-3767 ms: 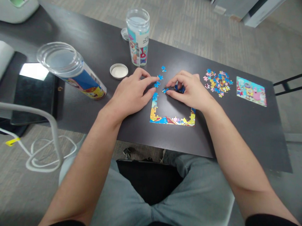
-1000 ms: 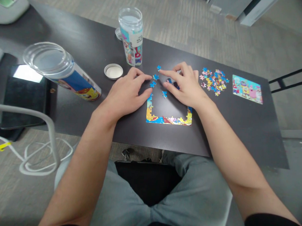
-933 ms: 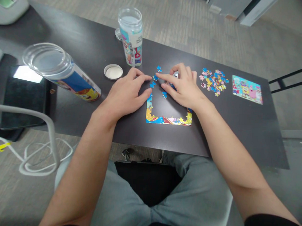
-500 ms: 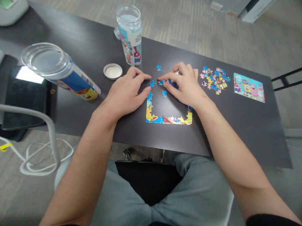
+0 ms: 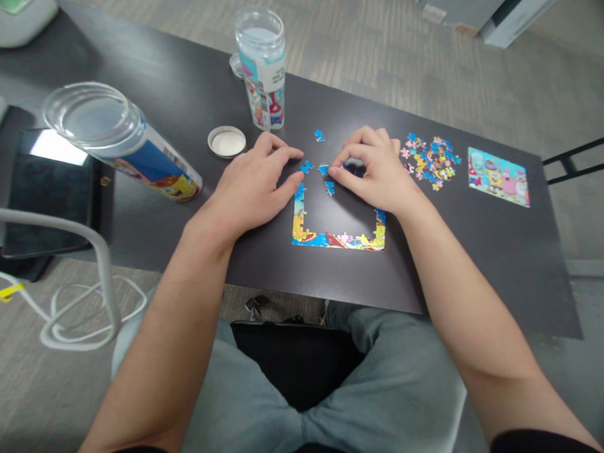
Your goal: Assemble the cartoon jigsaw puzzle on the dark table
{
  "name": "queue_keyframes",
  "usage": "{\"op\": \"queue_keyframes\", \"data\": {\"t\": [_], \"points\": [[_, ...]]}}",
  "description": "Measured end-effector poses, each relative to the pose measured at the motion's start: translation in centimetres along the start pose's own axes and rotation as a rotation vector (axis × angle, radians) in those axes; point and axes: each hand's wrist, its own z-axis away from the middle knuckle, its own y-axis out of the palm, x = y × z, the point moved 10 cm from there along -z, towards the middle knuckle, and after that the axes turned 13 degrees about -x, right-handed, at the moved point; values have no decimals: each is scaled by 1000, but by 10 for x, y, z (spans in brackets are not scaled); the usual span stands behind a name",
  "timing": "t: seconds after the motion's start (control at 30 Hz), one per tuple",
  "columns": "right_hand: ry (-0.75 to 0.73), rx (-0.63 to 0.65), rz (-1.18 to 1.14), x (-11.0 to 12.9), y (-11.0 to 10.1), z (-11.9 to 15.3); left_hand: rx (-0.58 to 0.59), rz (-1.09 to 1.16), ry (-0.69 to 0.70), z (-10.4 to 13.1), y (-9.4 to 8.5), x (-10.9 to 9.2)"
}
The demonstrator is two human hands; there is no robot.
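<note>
My left hand (image 5: 256, 183) rests on the table with its index finger and thumb apart, beside a loose blue puzzle piece (image 5: 306, 166). My right hand (image 5: 375, 164) has thumb and index fingertips together at the right edge of another small blue puzzle piece (image 5: 323, 169). A third blue piece (image 5: 330, 187) lies just below it, and one more piece (image 5: 319, 135) is farther back. Nearer me is a partly built puzzle border (image 5: 326, 240) with its left, bottom and right sides showing. More blue pieces sit under my right hand, mostly hidden by it.
Right of my right hand is a pile of loose puzzle pieces (image 5: 432, 160), then a picture card (image 5: 499, 177). Two clear-topped canisters stand at left, one near (image 5: 155, 160) and one farther (image 5: 262, 78). A round lid (image 5: 226, 142) and a black tablet (image 5: 53, 202) lie there too.
My right index finger has drawn back to the right and closed toward the thumb, uncovering more of the blue piece. My left hand has hardly moved.
</note>
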Motion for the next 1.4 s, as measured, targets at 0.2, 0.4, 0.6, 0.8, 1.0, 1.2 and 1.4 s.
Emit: {"op": "queue_keyframes", "data": {"t": [0.2,0.4,0.6,0.8,1.0,1.2,1.4], "points": [[-17,-30,35,-1,0,0,14,-18,1,0,-1,-4],[-53,-19,62,5,9,0,7,-19,12,1,-2,-4],[-56,0,51,9,4,1,-2,-8,7,0,-2,-2],[-85,94,4,8,-3,3,3,-17,9,0,-4,-6],[-73,84,-17,-7,-15,1,9,3,71,5,-2,-19],[-83,139,-20,-13,-13,2,42,-43,168,8,3,-26],[-102,127,1,-16,-13,2,46,25,248,9,6,-28]]}}
